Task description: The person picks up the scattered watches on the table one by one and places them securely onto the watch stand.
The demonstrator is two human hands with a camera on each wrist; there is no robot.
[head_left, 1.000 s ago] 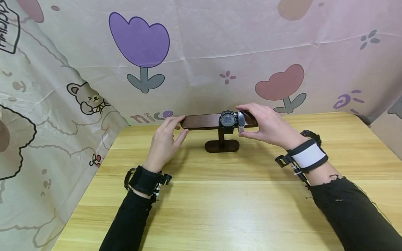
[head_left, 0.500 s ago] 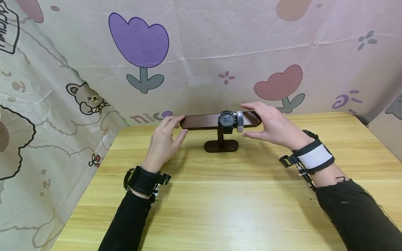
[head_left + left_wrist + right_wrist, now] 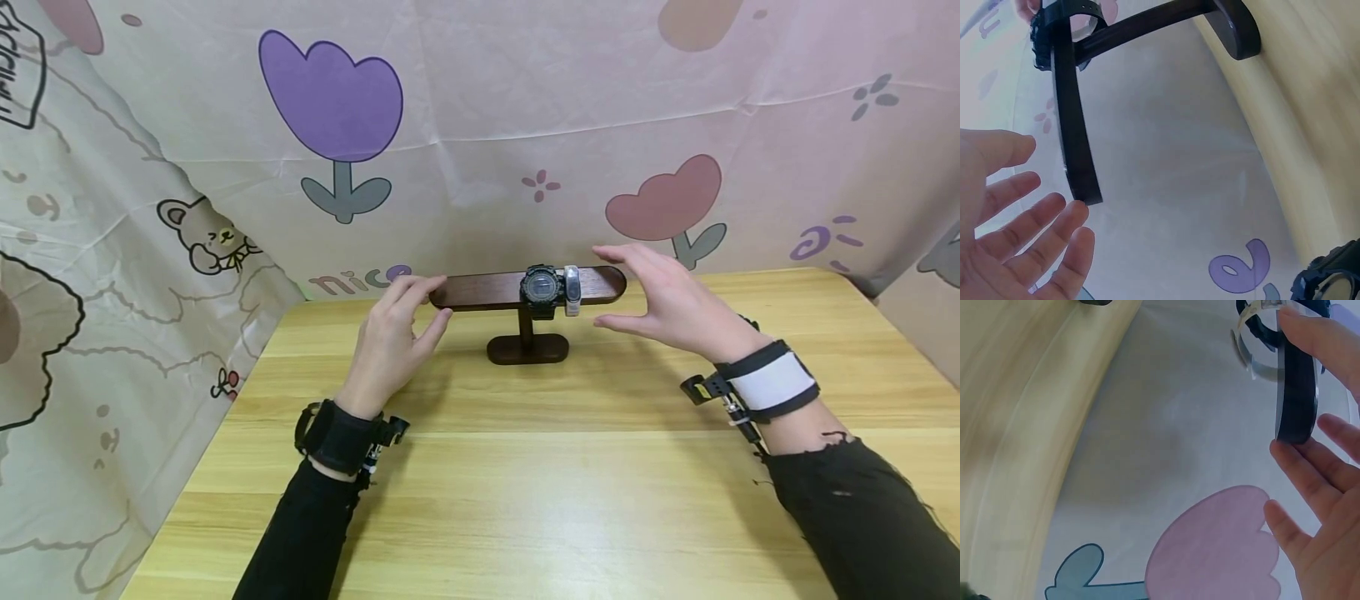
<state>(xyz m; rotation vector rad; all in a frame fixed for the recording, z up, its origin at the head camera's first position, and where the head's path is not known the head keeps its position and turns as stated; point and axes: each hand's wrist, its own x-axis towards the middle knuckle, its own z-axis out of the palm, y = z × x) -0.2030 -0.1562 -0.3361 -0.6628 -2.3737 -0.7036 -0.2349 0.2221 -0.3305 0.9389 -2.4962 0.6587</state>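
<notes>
A dark wooden T-shaped watch stand (image 3: 525,289) sits near the far edge of a light wooden table (image 3: 540,483), its long crossbar level above an oval base. Two watches are looped around the crossbar just right of the post: a chunky black watch (image 3: 542,288) with a round face, and touching its right side a slim watch with a pale band (image 3: 572,289).

The left hand (image 3: 393,337) is at the crossbar's left end, fingers loosely extended; the fingertips look to be touching or just beside the bar's tip, and they grip nothing. The left wrist view shows this palm spread wide with the bar's end beside the fingers.

The right hand (image 3: 663,302) hovers at the crossbar's right end, fingers straight, thumb spread below, holding nothing. In the right wrist view its fingers sit just beside the bar's end; contact cannot be told.

Both forearms wear black sleeves and wrist-mounted straps. Behind the table hangs a pale cloth backdrop (image 3: 480,125) printed with tulips and bears.
</notes>
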